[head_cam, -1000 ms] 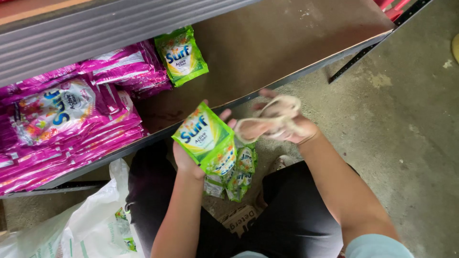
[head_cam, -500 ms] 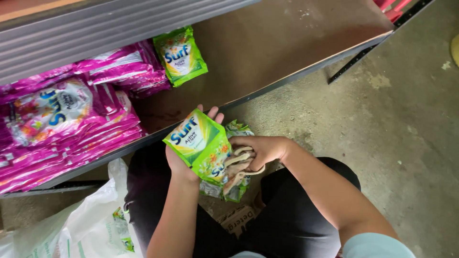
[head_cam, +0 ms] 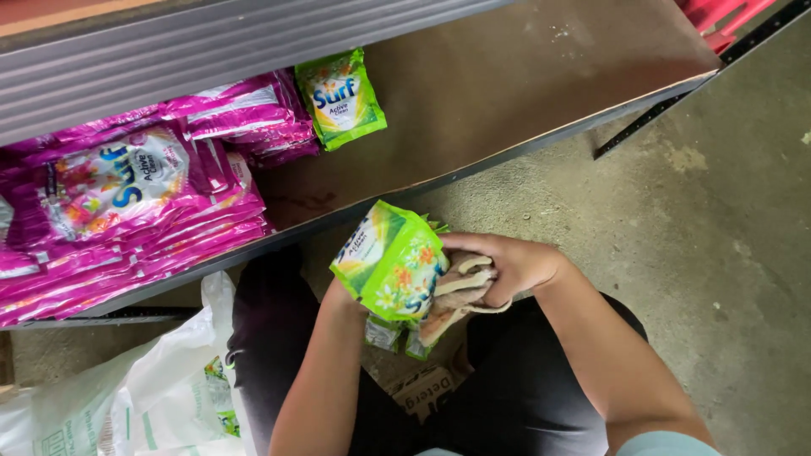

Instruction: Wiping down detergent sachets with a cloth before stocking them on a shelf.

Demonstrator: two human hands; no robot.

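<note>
- The left hand (head_cam: 351, 297) is gripping a bundle of green sachets (head_cam: 393, 268), mostly hidden behind it.
- The right hand (head_cam: 505, 263) is closing on beige rubber bands (head_cam: 460, 291) against the bundle's side.
- A band could be slipping off, spilling the loose lower sachets (head_cam: 397, 336).
- The bundle's long axis is tilting up-left, towards the shelf (head_cam: 507, 93).

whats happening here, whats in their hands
A person crouches by a low shelf. The left hand holds up a bundle of green sachets, while the right hand presses beige rubber bands against its side. On the shelf lie stacks of pink packets and one green packet. A white plastic bag sits on the floor beside the person.
</note>
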